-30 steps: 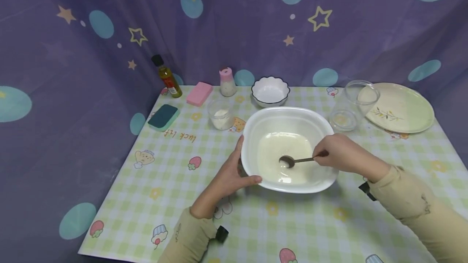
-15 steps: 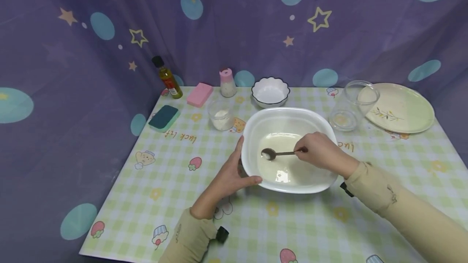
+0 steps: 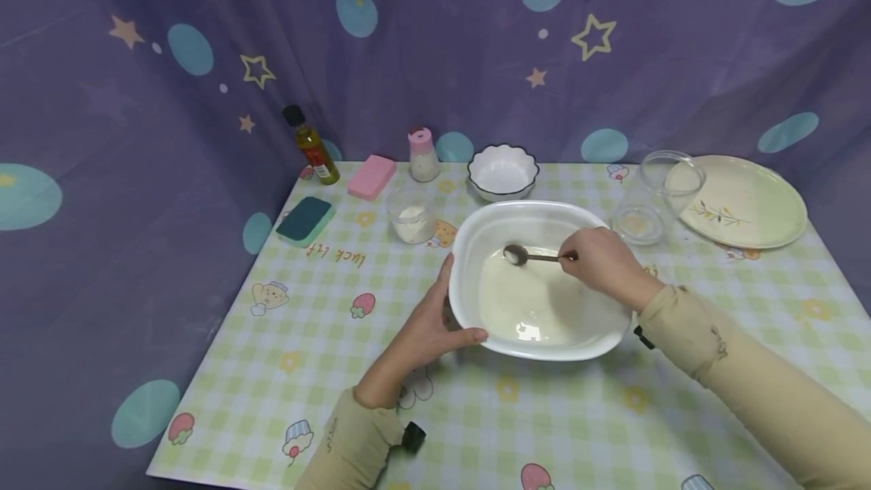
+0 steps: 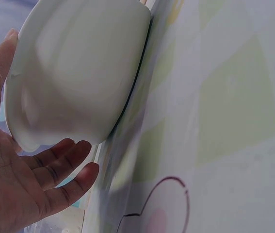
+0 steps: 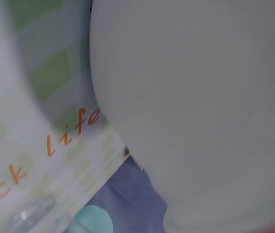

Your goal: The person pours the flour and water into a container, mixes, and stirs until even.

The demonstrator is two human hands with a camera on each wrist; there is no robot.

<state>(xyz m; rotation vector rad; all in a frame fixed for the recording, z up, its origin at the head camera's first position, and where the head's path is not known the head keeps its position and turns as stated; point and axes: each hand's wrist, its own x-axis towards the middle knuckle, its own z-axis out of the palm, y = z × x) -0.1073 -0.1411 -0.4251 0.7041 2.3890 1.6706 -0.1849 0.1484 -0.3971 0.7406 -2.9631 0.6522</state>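
Spoon [image 3: 524,255] pinched at its handle by my right hand [image 3: 602,259], bowl end over the white basin's [image 3: 476,240] far side. Left hand [image 3: 425,331] cups the basin's near-left rim, fingers loosely spread.

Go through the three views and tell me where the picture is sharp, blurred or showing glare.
Head view: evenly lit and sharp, with small glare spots on the liquid in the white basin. Left wrist view: left hand clear, the tablecloth soft. Right wrist view: blurred throughout, the basin wall a featureless white mass.
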